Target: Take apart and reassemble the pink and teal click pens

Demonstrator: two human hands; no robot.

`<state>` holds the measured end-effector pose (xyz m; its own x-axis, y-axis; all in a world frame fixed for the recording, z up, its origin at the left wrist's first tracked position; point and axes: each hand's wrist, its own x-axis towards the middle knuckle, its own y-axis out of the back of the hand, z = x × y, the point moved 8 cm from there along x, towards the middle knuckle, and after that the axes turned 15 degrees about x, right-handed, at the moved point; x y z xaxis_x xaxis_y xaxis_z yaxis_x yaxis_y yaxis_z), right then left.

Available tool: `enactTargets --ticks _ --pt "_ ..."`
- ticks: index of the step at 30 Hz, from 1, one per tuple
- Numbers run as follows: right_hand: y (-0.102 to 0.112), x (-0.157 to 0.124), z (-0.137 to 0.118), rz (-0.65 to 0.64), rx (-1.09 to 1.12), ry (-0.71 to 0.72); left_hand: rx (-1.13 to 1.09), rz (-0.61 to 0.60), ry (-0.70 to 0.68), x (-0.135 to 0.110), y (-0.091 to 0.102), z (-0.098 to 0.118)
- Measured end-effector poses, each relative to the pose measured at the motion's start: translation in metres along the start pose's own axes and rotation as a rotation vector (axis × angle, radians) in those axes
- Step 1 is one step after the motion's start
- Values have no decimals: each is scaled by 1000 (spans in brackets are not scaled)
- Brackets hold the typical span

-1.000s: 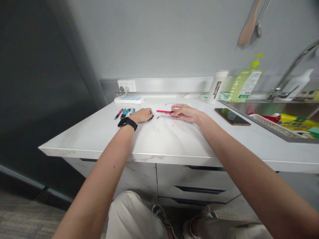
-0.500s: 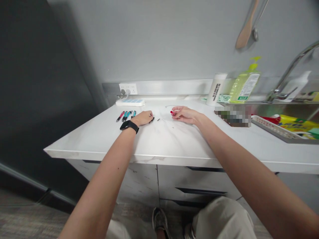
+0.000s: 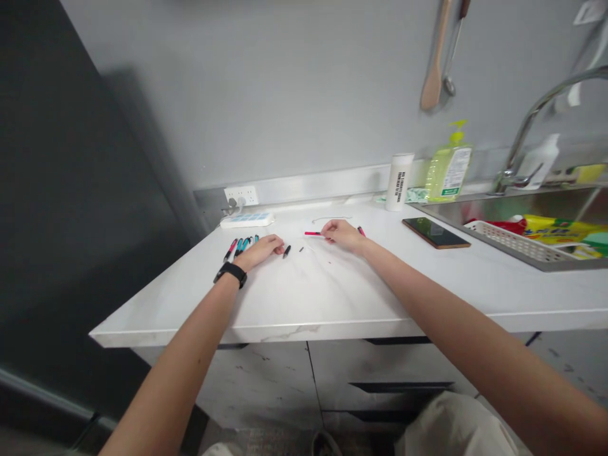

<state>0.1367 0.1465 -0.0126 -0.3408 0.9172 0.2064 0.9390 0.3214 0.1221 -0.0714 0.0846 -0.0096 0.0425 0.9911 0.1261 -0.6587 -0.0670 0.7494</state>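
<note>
My right hand (image 3: 342, 234) is over the middle of the white counter, thumb and fingers pinched at the black end of a slim red pen part (image 3: 311, 234) pointing left. A second pink-red pen part (image 3: 361, 231) shows partly behind my right wrist. My left hand (image 3: 266, 248), with a black watch on its wrist, rests on the counter with loosely bent fingers and nothing visible in them. Just right of its fingertips lies a short black pen part (image 3: 287, 251), apparently untouched. Between the hands is a tiny dark piece (image 3: 301, 249). Several red and blue pens (image 3: 241, 246) lie left of my left hand.
A power strip (image 3: 247, 220) lies at the back left below a wall socket (image 3: 240, 195). To the right are a phone (image 3: 436, 232), a white tube (image 3: 399, 182), a green soap bottle (image 3: 449, 171) and a sink (image 3: 479, 212) with a tray. A thin wire (image 3: 332, 219) lies behind my right hand.
The red pen part now sticks out left from my right fingers, where only a red tip showed before. My left hand has shifted slightly left, away from the black part. The camera view has shifted.
</note>
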Motion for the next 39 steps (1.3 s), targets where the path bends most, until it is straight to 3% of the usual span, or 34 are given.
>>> enactTargets --ticks 4,8,11,15,19,28,33,39 --pt "-4 0 -8 28 -489 160 219 128 -66 -5 -5 7" --pt "-18 -9 -12 -60 -683 189 324 144 -113 -6 -9 12" --pt "-33 -18 -25 -54 -778 322 310 157 -87 -4 -7 10" --pt "-66 -28 -33 -206 -792 523 124 186 -18 -1 -1 4" --pt "-79 -25 -25 -273 -835 535 -163 126 -4 -6 -1 3" --pt "-80 -21 -27 -269 -764 580 -393 -80 -55 -14 -14 11" --pt "-66 -22 -49 -161 -518 592 -422 -98 -66 -16 -14 13" --pt "-61 -30 -60 -194 -311 625 -386 -99 -84 -19 -14 16"
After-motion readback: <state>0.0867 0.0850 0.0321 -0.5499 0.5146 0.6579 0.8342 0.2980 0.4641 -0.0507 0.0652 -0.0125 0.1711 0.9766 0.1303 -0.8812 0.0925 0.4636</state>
